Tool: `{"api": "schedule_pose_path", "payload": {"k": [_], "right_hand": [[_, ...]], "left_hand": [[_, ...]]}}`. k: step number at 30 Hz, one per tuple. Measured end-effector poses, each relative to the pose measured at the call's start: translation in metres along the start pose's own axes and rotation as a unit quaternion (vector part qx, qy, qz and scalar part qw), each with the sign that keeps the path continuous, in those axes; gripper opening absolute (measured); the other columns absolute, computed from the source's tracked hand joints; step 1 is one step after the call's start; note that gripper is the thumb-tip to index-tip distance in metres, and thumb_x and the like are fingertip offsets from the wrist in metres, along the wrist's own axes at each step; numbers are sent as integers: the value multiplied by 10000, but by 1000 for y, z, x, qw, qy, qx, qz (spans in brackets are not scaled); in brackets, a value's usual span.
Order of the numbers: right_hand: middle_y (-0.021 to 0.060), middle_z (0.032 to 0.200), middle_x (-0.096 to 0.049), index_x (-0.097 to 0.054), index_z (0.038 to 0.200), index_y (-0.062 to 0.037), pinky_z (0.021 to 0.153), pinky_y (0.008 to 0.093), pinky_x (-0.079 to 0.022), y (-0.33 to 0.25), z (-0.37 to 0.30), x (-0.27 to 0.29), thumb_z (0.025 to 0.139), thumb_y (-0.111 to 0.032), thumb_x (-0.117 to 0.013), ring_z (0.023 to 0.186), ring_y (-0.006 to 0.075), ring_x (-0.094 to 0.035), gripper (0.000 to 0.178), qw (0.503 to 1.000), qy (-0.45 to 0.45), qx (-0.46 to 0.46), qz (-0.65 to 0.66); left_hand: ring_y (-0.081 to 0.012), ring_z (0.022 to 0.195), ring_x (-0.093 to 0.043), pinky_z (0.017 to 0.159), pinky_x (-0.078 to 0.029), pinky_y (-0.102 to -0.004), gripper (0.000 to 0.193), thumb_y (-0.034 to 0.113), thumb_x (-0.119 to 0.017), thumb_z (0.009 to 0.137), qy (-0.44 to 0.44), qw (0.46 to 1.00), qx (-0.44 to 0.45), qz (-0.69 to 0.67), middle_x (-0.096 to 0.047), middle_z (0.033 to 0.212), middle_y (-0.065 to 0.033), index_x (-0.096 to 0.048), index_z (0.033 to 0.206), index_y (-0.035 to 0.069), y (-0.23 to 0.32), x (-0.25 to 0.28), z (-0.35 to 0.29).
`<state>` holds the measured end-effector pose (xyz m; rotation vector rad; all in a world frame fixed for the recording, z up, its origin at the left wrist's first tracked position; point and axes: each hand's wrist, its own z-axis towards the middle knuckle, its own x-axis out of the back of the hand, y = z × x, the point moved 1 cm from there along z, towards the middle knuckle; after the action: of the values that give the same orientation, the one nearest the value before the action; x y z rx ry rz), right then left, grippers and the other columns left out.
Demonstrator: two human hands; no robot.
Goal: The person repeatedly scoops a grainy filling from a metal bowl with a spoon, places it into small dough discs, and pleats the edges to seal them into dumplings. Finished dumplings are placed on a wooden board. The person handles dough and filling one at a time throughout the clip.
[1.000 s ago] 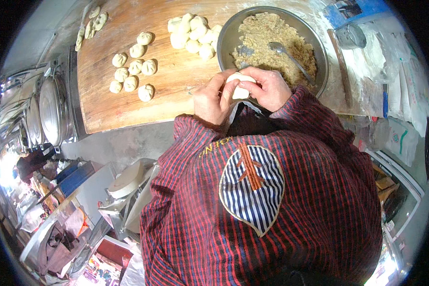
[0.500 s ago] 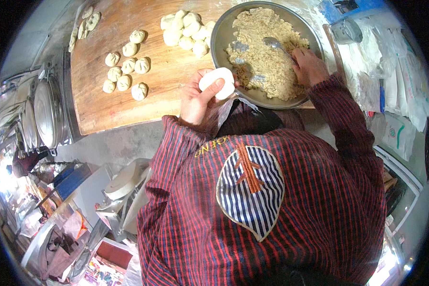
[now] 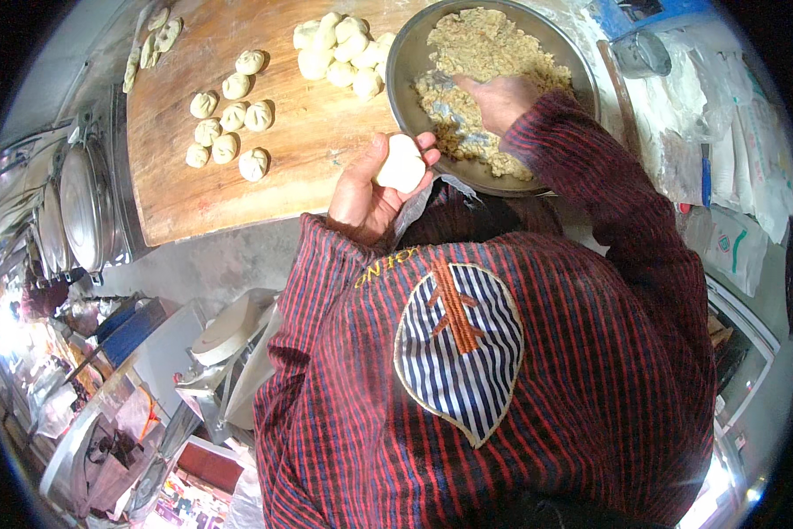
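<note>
Cupped in the left hand (image 3: 367,189), fingers (image 3: 425,150) curled loosely under it, the dough round (image 3: 402,164) looks soft, light, easily torn; right hand (image 3: 500,100) closes on a spoon (image 3: 443,85).

A second ago both hands met just below the metal bowl (image 3: 581,79), pinching a round dough wrapper (image 3: 402,163) between them. Since then they have parted. The left hand (image 3: 374,189) now holds the wrapper alone, open on its curled fingers at the frame's upper centre, against the lower edge of the wooden board (image 3: 308,150). The right hand (image 3: 502,99) has gone up into the bowl; half a second ago it reached the right side of the minced filling (image 3: 493,53), and it has since shifted leftward to the middle of the filling, where it grips the spoon (image 3: 440,84), mostly hidden beneath it.
</note>
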<state>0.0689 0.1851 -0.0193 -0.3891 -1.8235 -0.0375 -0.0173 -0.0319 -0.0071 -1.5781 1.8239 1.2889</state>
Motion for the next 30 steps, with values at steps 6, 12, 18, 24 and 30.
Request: {"api": "schedule_pose_path", "payload": {"k": [6,12,18,24,30], "right_hand": [[207,615,-552,-453,1285,-169,545,456,-460,3,-49,-11,756,-55,-516,603,345,-597,544,991,-99,70,-49],[241,737,-596,-492,1262,-125,636,457,-470,15,-89,0,784,-52,-468,726,384,-620,484,966,-239,20,93],[94,617,-584,-589,1172,-138,590,342,-495,41,-84,8,809,-86,-472,599,213,-602,386,927,-257,18,273],[-54,516,-428,-577,1213,-184,433,207,-361,55,-82,13,908,-142,-447,458,41,-424,335,814,-347,-113,452],[-26,592,-492,-525,1263,-135,461,203,-382,35,-77,42,938,-118,-444,506,83,-487,334,827,-90,-59,551]], "left_hand": [[-294,1094,-540,863,-523,-382,385,254,-455,944,-2,999,-16,-39,-514,1216,-202,-440,1187,-44,5,8,-4],[-299,1134,-515,914,-490,-388,374,227,-415,959,-13,998,15,-55,-491,1244,-204,-421,1209,-52,2,1,-1],[-308,1130,-515,916,-489,-383,377,235,-392,967,6,1000,-7,-25,-494,1242,-197,-419,1211,-50,2,-6,-2],[-280,1075,-543,895,-495,-377,370,240,-366,975,-4,997,-17,-69,-512,1198,-193,-411,1211,-41,4,-12,10],[-307,1126,-506,946,-461,-427,402,282,-363,971,0,998,-27,-58,-493,1223,-190,-409,1231,-20,6,-22,38]]}}
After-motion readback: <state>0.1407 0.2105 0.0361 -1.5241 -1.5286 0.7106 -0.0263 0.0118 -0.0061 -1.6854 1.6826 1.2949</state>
